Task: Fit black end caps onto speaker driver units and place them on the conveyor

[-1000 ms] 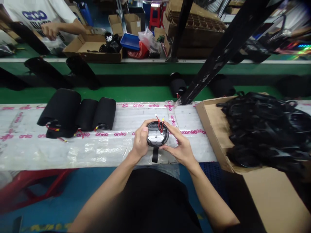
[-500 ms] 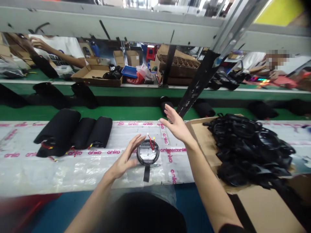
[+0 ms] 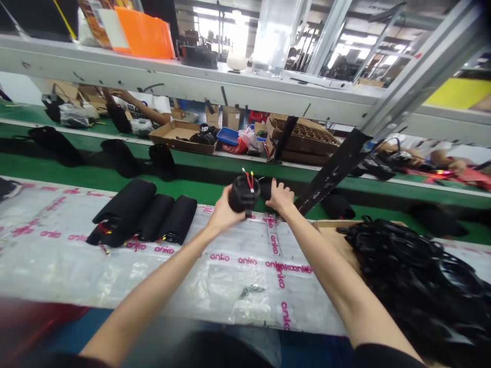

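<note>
The left hand (image 3: 224,213) grasps a black cylindrical housing (image 3: 238,199) with red and yellow wires (image 3: 251,180) near the plastic-covered bench's (image 3: 169,278) far edge, black fabric-like cylinders (image 3: 182,217) at its eight o'clock, while at three o'clock the right hand (image 3: 283,198), fingers partly bent, adjoins a dark cylinder (image 3: 265,188), its grip too blurred to tell.

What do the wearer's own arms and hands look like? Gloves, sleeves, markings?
Left hand and right hand: no gloves; no rings, watch or markings I can make out. Forearms bare. Black sleeve at the right elbow; a dark, blurred edge on the left looks like its match.
</note>
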Available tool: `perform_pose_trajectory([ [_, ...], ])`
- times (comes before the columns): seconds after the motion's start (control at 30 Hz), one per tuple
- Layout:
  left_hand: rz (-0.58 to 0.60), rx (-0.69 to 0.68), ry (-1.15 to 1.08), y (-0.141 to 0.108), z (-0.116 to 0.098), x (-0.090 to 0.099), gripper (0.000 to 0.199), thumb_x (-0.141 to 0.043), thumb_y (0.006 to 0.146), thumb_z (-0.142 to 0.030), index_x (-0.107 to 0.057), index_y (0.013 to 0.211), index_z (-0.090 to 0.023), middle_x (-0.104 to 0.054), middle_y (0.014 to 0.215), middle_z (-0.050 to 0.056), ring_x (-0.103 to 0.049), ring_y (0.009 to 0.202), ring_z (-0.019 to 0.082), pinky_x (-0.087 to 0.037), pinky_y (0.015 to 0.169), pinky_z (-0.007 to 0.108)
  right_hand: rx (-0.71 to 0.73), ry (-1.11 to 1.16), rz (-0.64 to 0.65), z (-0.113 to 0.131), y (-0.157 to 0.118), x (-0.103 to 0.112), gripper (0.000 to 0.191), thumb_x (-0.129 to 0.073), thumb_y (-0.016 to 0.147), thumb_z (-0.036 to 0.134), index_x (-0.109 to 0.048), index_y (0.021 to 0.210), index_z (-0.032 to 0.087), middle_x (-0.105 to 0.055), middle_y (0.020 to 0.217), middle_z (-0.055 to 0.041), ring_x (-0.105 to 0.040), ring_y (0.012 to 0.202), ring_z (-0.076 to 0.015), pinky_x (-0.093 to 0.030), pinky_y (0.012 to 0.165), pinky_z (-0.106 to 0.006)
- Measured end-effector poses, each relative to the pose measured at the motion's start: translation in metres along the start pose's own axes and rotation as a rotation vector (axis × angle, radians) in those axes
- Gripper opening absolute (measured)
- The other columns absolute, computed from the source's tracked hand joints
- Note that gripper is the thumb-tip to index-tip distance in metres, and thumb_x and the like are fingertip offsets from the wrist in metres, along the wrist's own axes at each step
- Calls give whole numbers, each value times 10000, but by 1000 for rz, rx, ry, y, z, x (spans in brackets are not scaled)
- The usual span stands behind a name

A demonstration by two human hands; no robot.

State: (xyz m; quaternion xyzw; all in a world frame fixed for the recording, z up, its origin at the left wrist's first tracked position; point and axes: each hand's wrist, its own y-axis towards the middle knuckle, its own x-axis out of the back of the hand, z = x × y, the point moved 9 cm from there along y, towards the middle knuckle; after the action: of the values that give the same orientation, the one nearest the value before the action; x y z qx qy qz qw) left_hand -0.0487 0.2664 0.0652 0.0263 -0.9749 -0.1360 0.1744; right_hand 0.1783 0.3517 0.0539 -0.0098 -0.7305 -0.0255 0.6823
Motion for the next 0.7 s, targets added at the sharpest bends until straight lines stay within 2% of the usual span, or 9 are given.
perform_pose_trajectory([
  [0.1, -147, 44, 67, 77, 14, 13, 1033, -968, 677, -234, -413, 1545, -167, -650, 1507, 181, -638, 1409, 327, -491, 1212, 446, 140, -87, -92, 18, -29, 20, 997, -838, 844, 241, -302, 1663, 47, -583, 1428, -313, -616, 1258, -417, -500, 1008, -487],
  [0.17, -199, 91, 96, 110, 29, 17, 997, -956, 690, -196, -416, 1526, -129, -608, 1540, 227, -591, 1465, 352, -456, 1245, 463, 223, -128, -132, 23, -55, 34, 921, -821, 829, 187, -370, 1611, 2, -608, 1387, -308, -634, 1200, -403, -518, 967, -469],
  [0.23, -210, 136, 111, 127, 45, 19, 965, -964, 652, -146, -464, 1477, -118, -633, 1502, 233, -599, 1457, 368, -458, 1243, 465, 317, -162, -152, 23, -85, 47, 791, -813, 818, 161, -488, 1522, 2, -645, 1337, -280, -655, 1144, -387, -536, 937, -459],
  [0.33, -211, 192, 110, 135, 65, 28, 954, -983, 616, -133, -498, 1438, -103, -655, 1456, 237, -608, 1445, 382, -453, 1247, 471, 476, -200, -156, 16, -136, 61, 557, -720, 886, 99, -607, 1431, 128, -687, 1356, -197, -658, 1180, -347, -531, 1014, -458],
  [0.47, -227, 257, 94, 126, 75, 47, 1052, -1008, 634, -216, -430, 1500, -69, -550, 1539, 299, -484, 1542, 425, -360, 1306, 536, 693, -235, -278, 12, -201, 70, 615, -585, 924, -35, -607, 1472, 242, -638, 1535, -139, -558, 1441, -350, -390, 1261, -574],
  [0.53, -229, 259, 70, 109, 70, 50, 1021, -937, 781, -342, -346, 1578, -100, -411, 1650, 308, -410, 1590, 421, -290, 1331, 582, 756, -216, -325, 12, -221, 68, 645, -614, 896, -51, -619, 1465, 252, -633, 1558, -135, -542, 1478, -364, -366, 1289, -632],
  [0.6, -177, 213, 25, 79, 58, 38, 835, -749, 965, -493, -328, 1615, -181, -339, 1714, 252, -436, 1578, 377, -296, 1327, 585, 797, -163, -308, 12, -233, 62, 675, -632, 888, -46, -604, 1491, 254, -608, 1601, -126, -539, 1493, -364, -388, 1288, -641],
  [0.63, -115, 170, -7, 60, 49, 26, 734, -657, 1015, -563, -374, 1603, -227, -375, 1711, 205, -488, 1543, 344, -341, 1312, 553, 822, -130, -293, 12, -238, 58, 714, -631, 883, -49, -578, 1527, 257, -573, 1644, -120, -521, 1516, -364, -399, 1290, -636],
  [0.7, 86, 81, -75, 13, 30, -9, 669, -645, 980, -691, -562, 1487, -262, -554, 1606, 138, -591, 1452, 319, -452, 1249, 486, 860, -52, -288, 11, -248, 53, 835, -607, 868, -73, -490, 1616, 279, -469, 1734, -93, -440, 1589, -362, -402, 1305, -619],
])
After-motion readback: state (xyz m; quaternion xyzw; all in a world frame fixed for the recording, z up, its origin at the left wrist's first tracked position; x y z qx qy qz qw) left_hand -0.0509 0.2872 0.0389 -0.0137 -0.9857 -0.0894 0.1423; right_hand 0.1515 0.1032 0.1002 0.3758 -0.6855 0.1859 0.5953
